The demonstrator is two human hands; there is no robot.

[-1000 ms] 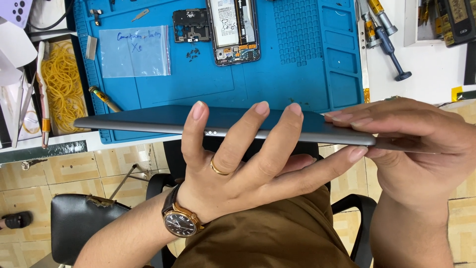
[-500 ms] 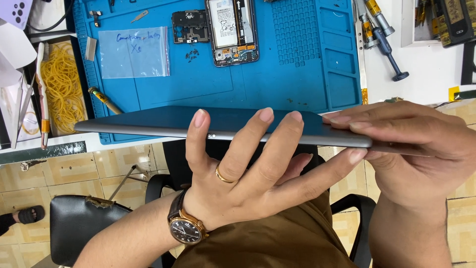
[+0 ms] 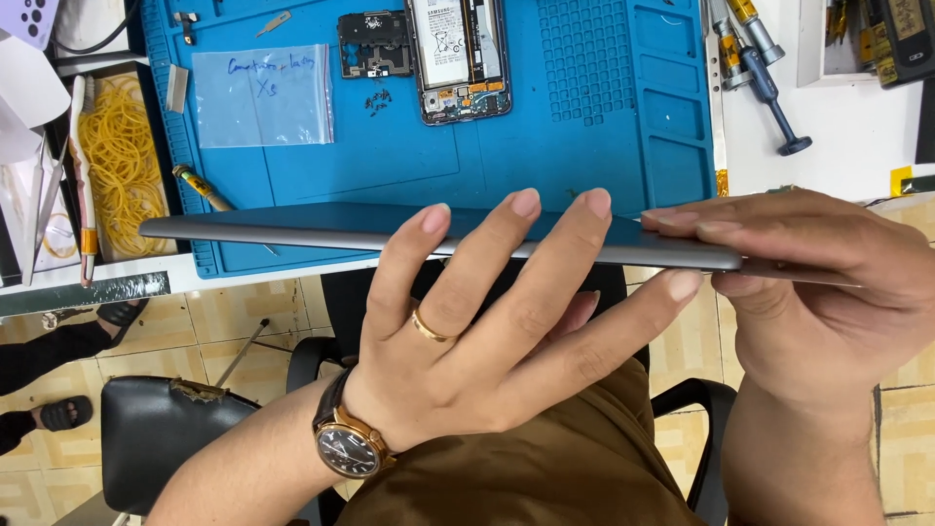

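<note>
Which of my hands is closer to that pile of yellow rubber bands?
Left. Your left hand grips the middle of the grey tablet, nearer the rubber bands at far left. Your right hand holds the tablet's opposite end, farther away.

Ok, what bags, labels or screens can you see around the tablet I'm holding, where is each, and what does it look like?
Zip bag: flat on the blue mat, upper left; clear, rectangular, blue handwriting.
Battery label: inside the opened phone, top centre of the mat; white rectangle, dark print.
Tablet: held edge-on by left hand and right hand; thin grey slab, screen face not visible.
</note>
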